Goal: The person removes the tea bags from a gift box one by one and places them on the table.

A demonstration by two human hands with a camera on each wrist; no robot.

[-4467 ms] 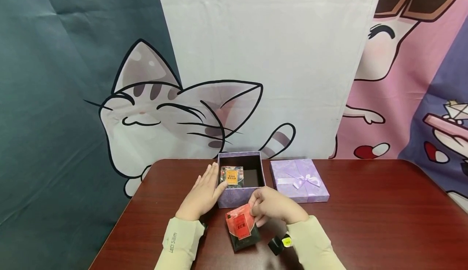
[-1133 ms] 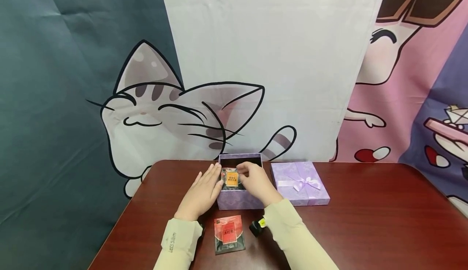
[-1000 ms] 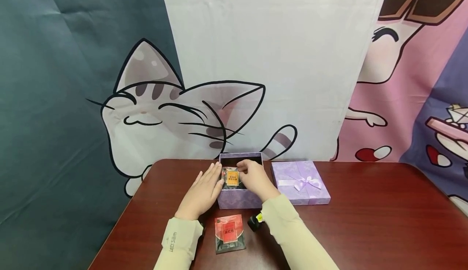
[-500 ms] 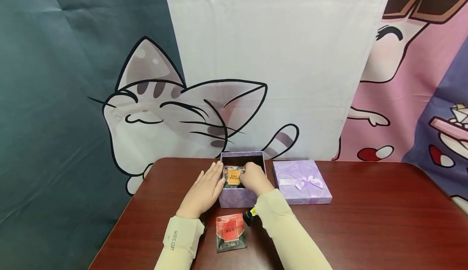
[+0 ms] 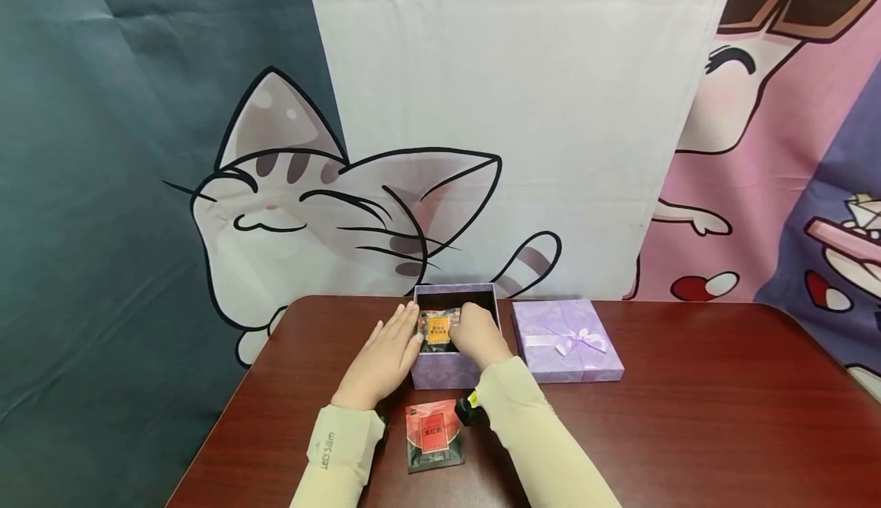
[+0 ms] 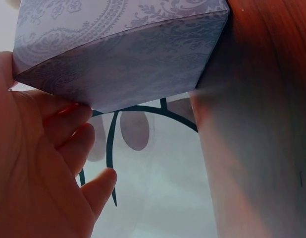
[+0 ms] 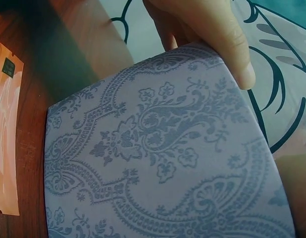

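In the head view an uncovered purple gift box (image 5: pixel 446 371) stands on the table. My left hand (image 5: pixel 377 361) lies along the box's left side with straight fingers, its thumb at the rim; the thumb also shows over the rim in the right wrist view. Inside the box, on the left, is a dark floral packet (image 5: pixel 438 329) with a yellow label. My right hand (image 5: pixel 479 335) reaches into the box, knuckles bent, at the packet's right edge. Its fingertips are hidden, so I cannot see whether they pinch it. A red and black packet (image 5: pixel 434 436) lies flat before the box.
Right of the box rests its purple lid (image 5: pixel 567 341) with a ribbon bow. A dark red wooden table (image 5: pixel 695 408) bears everything. Behind it hangs a cartoon cat backdrop (image 5: pixel 385 217). A black wrist camera (image 5: pixel 466 411) hangs under my right wrist.
Over the last several seconds my right hand laid the red and black packet on the table and moved up into the box. Lately its fingers have dipped deeper beside the floral packet. My left hand stays.
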